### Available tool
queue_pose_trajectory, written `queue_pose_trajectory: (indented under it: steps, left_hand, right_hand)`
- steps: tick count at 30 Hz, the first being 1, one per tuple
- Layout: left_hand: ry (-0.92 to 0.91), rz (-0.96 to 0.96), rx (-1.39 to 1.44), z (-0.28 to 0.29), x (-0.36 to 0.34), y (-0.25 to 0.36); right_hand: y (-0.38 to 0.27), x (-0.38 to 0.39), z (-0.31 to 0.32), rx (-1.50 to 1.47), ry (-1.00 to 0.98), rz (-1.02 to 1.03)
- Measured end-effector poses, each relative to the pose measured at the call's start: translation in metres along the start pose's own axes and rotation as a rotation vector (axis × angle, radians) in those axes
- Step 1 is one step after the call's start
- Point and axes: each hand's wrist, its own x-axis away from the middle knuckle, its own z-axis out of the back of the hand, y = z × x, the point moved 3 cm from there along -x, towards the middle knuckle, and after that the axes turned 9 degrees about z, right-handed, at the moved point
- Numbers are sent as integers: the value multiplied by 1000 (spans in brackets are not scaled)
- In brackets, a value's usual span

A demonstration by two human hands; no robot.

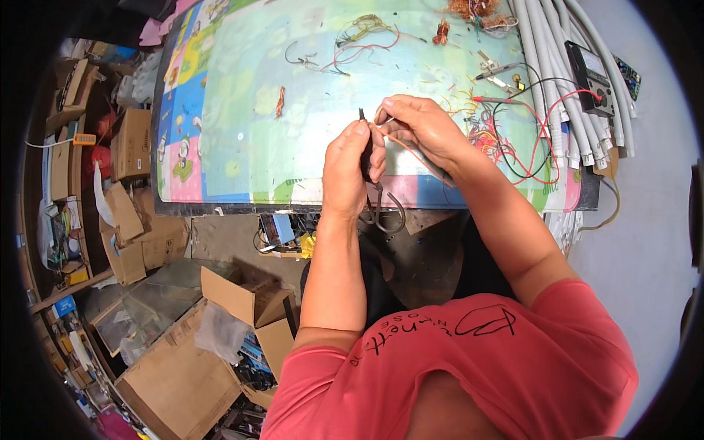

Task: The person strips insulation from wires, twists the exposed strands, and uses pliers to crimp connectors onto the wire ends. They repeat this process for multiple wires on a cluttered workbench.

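My left hand (350,163) is closed around a pair of dark scissors (369,167), whose tip points up beside my thumb and whose loop handles hang below my palm. My right hand (419,126) pinches a thin orange wire (418,155) right at the scissors' tip; the wire trails down along my right forearm. Both hands meet over the near edge of a table covered by a pale green mat with cartoon pictures (249,139).
Loose wire scraps (361,40) and copper strands (477,10) lie on the far part of the mat. A black multimeter (589,77) with red and black leads rests on grey corrugated hoses (568,81) at right. Cardboard boxes (176,367) crowd the floor at left.
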Motion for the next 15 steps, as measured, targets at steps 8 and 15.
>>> queue_pose_trajectory:
  steps: [8, 15]
  left_hand:
    - [205, -122, -460, 6, -6, -12]
    - [336, -180, -591, 8, -8, -15]
  right_hand:
    - [9, -3, -8, -134, 25, 3]
    - [9, -1, -16, 230, 18, 102]
